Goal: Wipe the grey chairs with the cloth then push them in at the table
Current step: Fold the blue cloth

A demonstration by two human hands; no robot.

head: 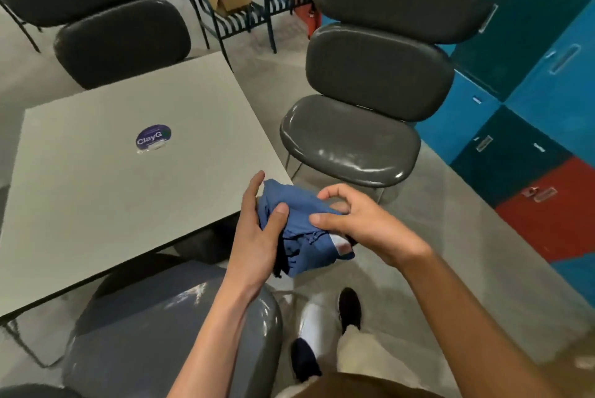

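Head view: both hands hold the bunched blue cloth (306,224) just off the table's (96,198) near right corner, left hand (260,230) wrapped around its side, right hand (347,220) pinching its top. A grey chair (351,140) stands beyond that corner, blue lockers (531,75) behind it.

Bare forearms, pale trousers (363,352), dark shoes (349,306), brown top (354,386).
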